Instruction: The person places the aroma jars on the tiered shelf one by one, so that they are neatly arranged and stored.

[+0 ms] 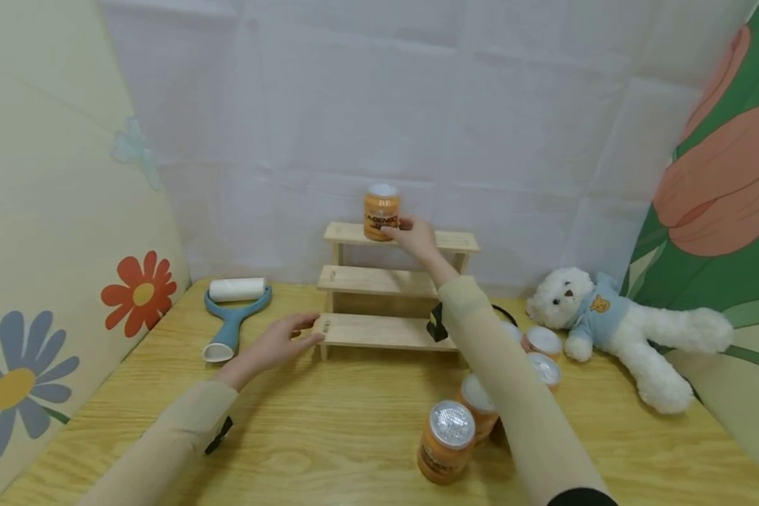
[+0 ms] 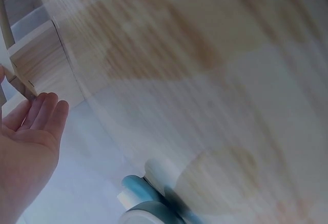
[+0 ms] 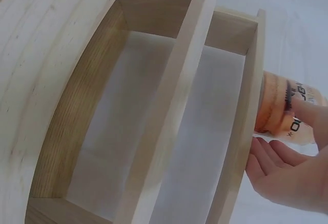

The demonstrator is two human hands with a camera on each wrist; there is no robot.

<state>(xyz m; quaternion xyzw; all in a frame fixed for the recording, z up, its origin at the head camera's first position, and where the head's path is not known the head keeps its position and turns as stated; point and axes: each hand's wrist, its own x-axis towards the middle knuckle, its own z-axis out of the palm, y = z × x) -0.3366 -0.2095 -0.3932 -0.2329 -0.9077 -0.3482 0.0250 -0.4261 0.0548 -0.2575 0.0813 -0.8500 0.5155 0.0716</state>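
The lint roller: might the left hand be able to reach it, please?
Probably yes: the left hand, though holding the wooden stand, is near the lint roller, with nothing visible between them.

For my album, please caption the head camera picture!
Right hand holds orange can at top shelf; left hand touches bottom shelf.

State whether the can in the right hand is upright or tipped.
Upright: in the head view, the can in the right hand has its pale lid facing up.
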